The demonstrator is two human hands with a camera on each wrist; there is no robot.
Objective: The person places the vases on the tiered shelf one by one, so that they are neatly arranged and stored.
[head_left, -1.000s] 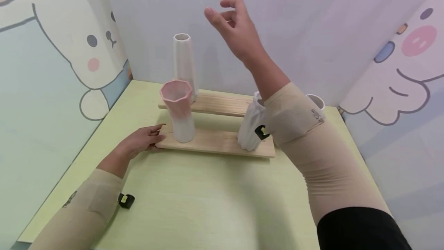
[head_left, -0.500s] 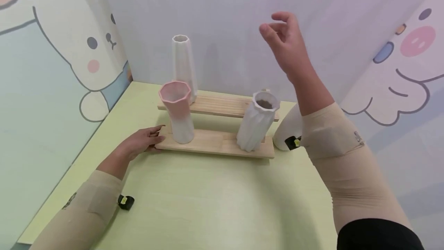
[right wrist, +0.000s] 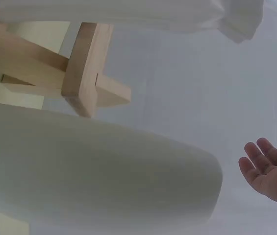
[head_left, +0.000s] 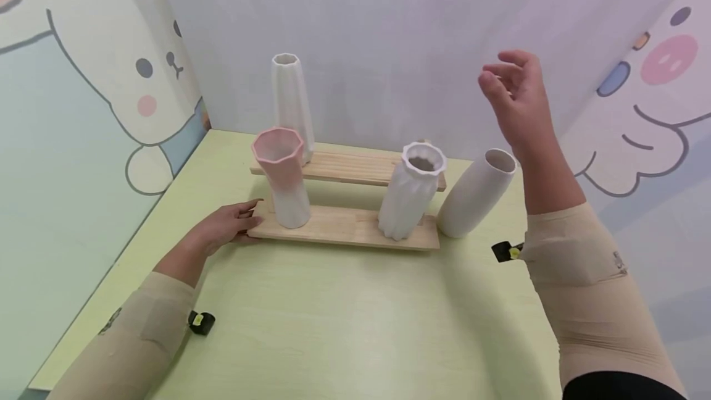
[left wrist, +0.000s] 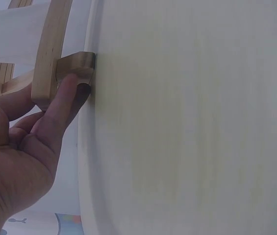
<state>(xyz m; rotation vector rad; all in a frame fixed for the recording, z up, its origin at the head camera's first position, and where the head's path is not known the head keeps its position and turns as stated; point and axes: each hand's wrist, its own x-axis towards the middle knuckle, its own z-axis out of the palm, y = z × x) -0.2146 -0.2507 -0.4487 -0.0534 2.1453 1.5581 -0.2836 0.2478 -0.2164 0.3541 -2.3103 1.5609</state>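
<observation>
My left hand [head_left: 226, 227] grips the left end of the lower board of a two-tier wooden shelf [head_left: 339, 227]. In the left wrist view, its fingers [left wrist: 62, 110] wrap that board's end and the small foot below. My right hand [head_left: 516, 97] is raised at the right with loosely bent fingers, holding nothing. Below it, a smooth white vase [head_left: 472, 199] stands on the table by the shelf's right end. On the lower board are a pink-and-white vase [head_left: 289, 196] at left and a white ridged vase [head_left: 408, 196] at right. A tall white vase [head_left: 291, 97] stands on the upper board's left end.
The pale yellow-green table [head_left: 333, 313] runs back to a light curtain-like wall [head_left: 361, 48] behind the shelf. Walls with cartoon animals rise close at left and right. A black clip-like piece [head_left: 201, 323] sits by the left sleeve, another [head_left: 507, 252] by the right one.
My right hand has moved right and down from above the shelf, uncovering the ridged vase and the smooth white vase. My left hand has stayed on the board's end.
</observation>
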